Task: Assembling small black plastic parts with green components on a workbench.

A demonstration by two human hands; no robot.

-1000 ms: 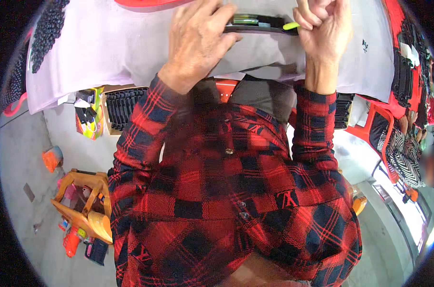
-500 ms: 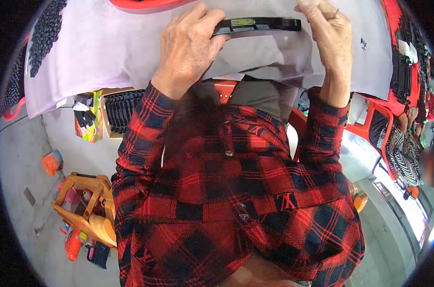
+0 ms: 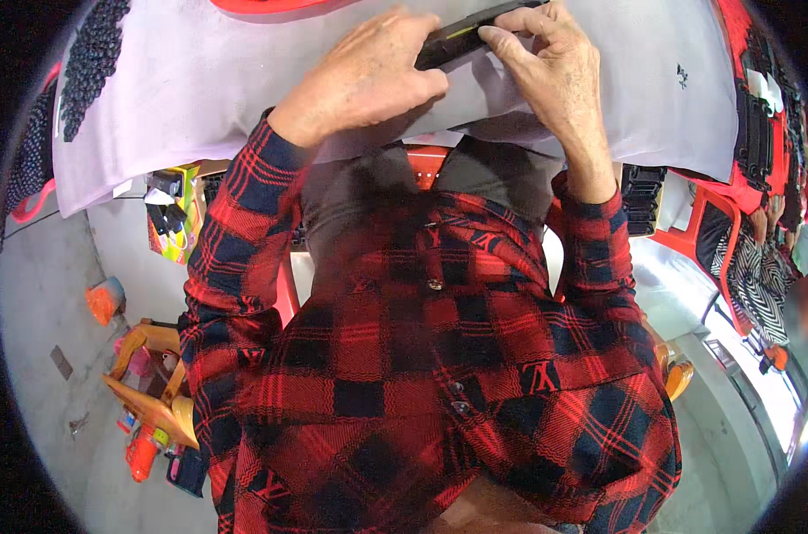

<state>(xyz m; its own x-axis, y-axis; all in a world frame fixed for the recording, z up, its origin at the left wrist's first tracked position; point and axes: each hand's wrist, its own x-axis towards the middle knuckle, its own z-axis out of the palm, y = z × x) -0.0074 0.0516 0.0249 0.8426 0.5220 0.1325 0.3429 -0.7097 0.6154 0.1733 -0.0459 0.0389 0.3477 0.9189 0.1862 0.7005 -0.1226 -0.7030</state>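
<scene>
Both hands work at the far edge of the table, which is covered in a pale lilac cloth.

The left hand lies knuckles up, fingers curled over the near end of a long, narrow black bar with a yellow-green strip on its face. The hand grasps that end; how the thumb sits beneath cannot be seen.

The right hand closes on the same bar from the other side, fingertips pinching its top edge just beside the left hand's fingers. The bar sits between the two hands, slanted, its far end running out of view at the top of the picture. Whether it rests on the cloth or is lifted clear cannot be told.

A red tray rim lies beyond the left hand. A heap of small black pieces lies well to its left.

Risks, as judged: the bar is held close to one end, so its free length could swing or tip if either grip loosens. The loose cloth could also drag under the hands and shift nearby items.
</scene>
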